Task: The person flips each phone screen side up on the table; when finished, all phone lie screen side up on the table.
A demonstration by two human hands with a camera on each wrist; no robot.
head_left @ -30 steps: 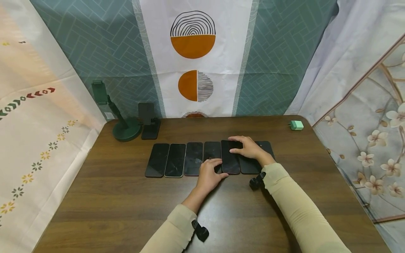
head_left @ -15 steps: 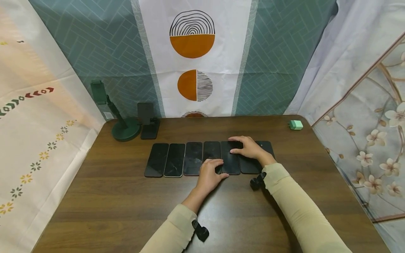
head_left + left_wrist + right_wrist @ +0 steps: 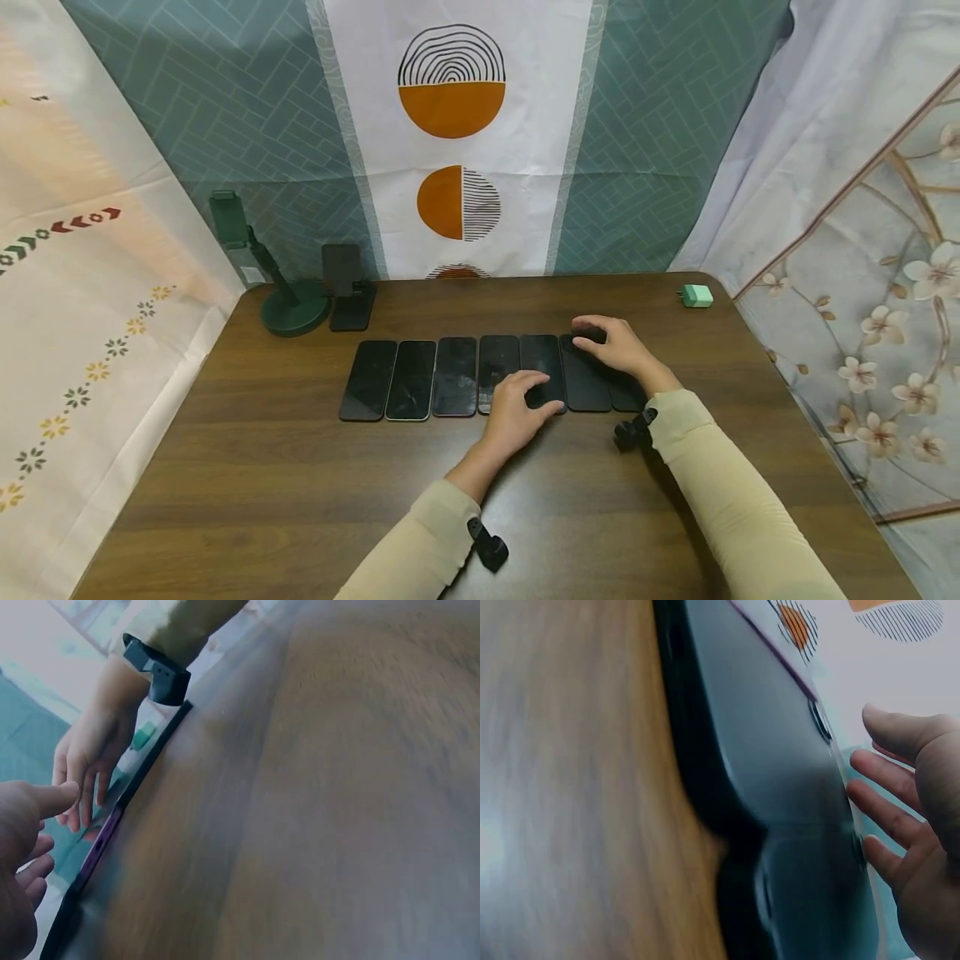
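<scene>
Several dark phones lie side by side in a row on the wooden table, among them a leftmost phone [image 3: 369,381] and a light-edged one [image 3: 411,381]. Over the lower part of a dark phone [image 3: 542,354] is my left hand [image 3: 516,414], thumb and fingers spread apart. My right hand [image 3: 624,348] hovers at the upper part of a black phone [image 3: 587,383], fingers loosely bent with a gap to the thumb. In the right wrist view that hand [image 3: 919,817] is beside the far edge of the phones. Whether either hand touches a phone, I cannot tell.
A green round-based stand [image 3: 295,308] and a black phone stand [image 3: 352,307] are at the back left of the table. At the back right sits a small green plug adapter [image 3: 697,296]. Patterned cloths hang behind the table and at both sides.
Both hands have moved right along the row, each by about one phone. The right hand has left the dark phone it was over, and the left hand is over that one now.
</scene>
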